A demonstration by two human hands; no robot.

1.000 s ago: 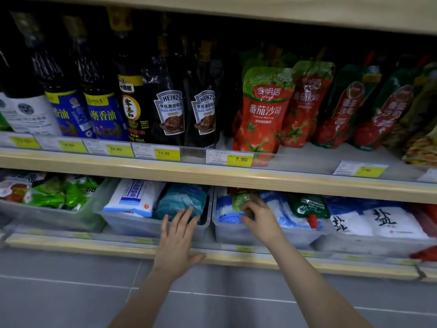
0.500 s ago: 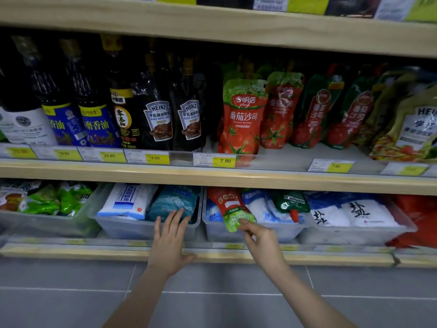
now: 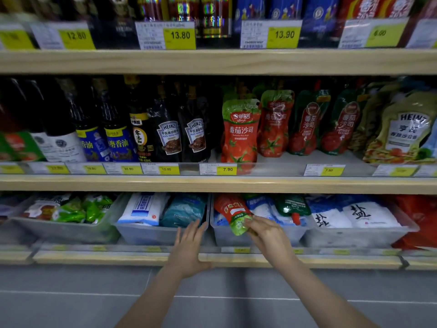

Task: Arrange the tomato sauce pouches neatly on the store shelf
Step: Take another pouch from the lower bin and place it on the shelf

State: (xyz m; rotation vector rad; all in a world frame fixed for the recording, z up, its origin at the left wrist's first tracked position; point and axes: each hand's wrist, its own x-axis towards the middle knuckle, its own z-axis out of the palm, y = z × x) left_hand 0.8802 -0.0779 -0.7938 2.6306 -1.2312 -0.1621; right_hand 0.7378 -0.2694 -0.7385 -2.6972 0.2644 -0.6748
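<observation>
Pouch [image 3: 233, 215] lower center looks floppy and slick; our right hand [image 3: 266, 230] pinches its green end, left hand [image 3: 189, 247] fingers spread, empty.

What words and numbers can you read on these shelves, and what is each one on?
"13.80": top shelf price tag
"13.90": top shelf tag
"7.90": middle shelf tag
"HEINZ": black sauce bottle
"番茄沙司": front tomato sauce pouch
"HEINZ": pale salad dressing pouch
"盐": white salt bag
Fine print on the tags: unreadable.

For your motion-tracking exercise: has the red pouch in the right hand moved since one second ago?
Yes. The red tomato sauce pouch has come up and forward over the clear bin front rim, pulled by the right hand.
</observation>
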